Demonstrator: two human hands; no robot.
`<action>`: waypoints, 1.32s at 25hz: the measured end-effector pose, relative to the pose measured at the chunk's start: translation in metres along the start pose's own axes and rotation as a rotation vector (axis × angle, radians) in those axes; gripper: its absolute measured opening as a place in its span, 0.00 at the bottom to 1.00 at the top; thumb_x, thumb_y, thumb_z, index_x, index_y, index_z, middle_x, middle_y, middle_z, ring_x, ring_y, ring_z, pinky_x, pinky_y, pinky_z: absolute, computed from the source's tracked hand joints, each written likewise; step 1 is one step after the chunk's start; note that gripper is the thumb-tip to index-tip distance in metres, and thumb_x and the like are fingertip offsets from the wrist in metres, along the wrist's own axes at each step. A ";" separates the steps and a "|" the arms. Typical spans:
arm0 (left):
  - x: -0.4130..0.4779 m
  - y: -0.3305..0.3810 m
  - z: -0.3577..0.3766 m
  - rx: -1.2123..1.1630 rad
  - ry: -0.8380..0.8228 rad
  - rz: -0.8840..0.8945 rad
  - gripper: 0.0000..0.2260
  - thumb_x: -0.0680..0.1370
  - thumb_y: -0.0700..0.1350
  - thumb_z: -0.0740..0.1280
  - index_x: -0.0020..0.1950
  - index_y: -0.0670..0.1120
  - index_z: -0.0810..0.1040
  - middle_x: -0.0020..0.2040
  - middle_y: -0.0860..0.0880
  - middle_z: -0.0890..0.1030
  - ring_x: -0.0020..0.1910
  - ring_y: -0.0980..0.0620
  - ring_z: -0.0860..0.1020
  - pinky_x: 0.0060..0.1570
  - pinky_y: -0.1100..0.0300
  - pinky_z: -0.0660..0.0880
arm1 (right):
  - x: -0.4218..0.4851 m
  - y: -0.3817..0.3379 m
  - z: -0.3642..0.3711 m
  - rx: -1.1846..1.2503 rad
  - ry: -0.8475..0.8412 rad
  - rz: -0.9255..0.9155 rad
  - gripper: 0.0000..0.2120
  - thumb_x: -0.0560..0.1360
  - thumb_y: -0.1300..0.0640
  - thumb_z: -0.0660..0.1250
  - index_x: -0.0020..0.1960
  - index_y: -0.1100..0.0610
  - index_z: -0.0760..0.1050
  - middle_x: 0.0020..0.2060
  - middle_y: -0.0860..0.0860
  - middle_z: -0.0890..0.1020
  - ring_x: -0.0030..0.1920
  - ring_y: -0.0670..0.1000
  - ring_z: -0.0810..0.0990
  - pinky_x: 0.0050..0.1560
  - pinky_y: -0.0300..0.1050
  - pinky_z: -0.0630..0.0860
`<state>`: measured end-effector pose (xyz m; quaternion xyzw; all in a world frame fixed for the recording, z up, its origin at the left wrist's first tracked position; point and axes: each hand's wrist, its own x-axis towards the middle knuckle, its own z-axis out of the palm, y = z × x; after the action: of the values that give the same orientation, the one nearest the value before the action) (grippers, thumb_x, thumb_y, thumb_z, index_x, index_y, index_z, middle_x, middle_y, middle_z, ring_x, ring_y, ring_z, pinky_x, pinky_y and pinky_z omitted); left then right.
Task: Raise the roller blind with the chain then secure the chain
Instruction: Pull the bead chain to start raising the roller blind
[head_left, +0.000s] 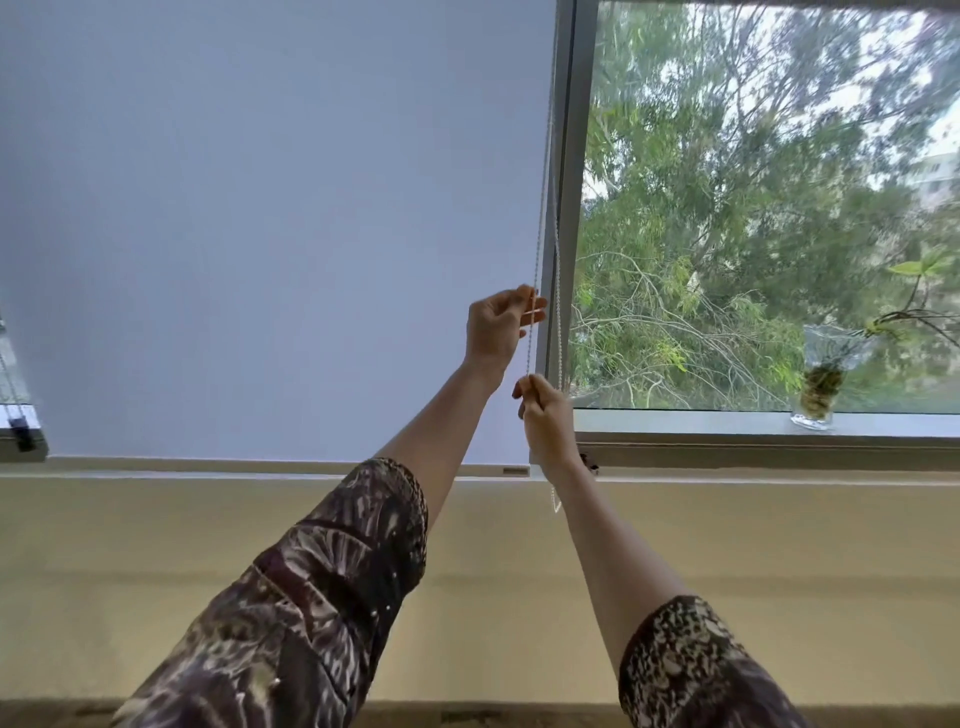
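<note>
A pale blue-grey roller blind (270, 223) covers the left window down to the sill, its bottom bar (249, 464) resting low. A white bead chain (541, 208) hangs in two strands along the blind's right edge. My left hand (501, 325) pinches the left strand at about mid-height. My right hand (545, 418) is closed on the same strand just below it. The chain's lower loop (556, 501) dangles beneath my right wrist. The blind's top roller is out of view.
A grey window frame post (569, 182) stands right of the chain. A glass vase with a plant cutting (821, 384) sits on the right sill. Another blind's weighted end and chain (18, 421) show at the far left. A beige wall (727, 545) lies below.
</note>
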<state>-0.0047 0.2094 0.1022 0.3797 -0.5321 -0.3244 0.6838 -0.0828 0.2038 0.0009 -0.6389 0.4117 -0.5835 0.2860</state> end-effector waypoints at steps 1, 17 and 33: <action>0.002 0.004 0.005 -0.018 0.001 0.009 0.13 0.81 0.43 0.62 0.57 0.36 0.80 0.53 0.38 0.84 0.45 0.47 0.83 0.43 0.61 0.75 | -0.006 0.004 0.000 -0.007 -0.001 0.005 0.12 0.79 0.65 0.54 0.40 0.59 0.72 0.26 0.49 0.68 0.27 0.47 0.63 0.30 0.44 0.59; -0.024 0.006 0.002 0.095 0.137 0.125 0.10 0.78 0.37 0.66 0.39 0.43 0.83 0.28 0.51 0.80 0.23 0.61 0.74 0.30 0.64 0.77 | -0.039 -0.003 -0.032 -0.008 -0.246 0.332 0.15 0.82 0.58 0.53 0.58 0.58 0.78 0.47 0.63 0.84 0.41 0.55 0.81 0.43 0.46 0.73; -0.091 -0.024 -0.047 0.134 0.030 0.077 0.12 0.78 0.39 0.66 0.38 0.48 0.84 0.25 0.56 0.79 0.25 0.58 0.76 0.30 0.61 0.78 | 0.060 -0.226 -0.012 0.317 0.072 -0.006 0.12 0.82 0.55 0.54 0.56 0.58 0.75 0.34 0.51 0.77 0.27 0.46 0.72 0.24 0.39 0.70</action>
<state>0.0196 0.2828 0.0308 0.4085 -0.5565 -0.2560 0.6767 -0.0524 0.2660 0.2242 -0.5655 0.3228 -0.6646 0.3666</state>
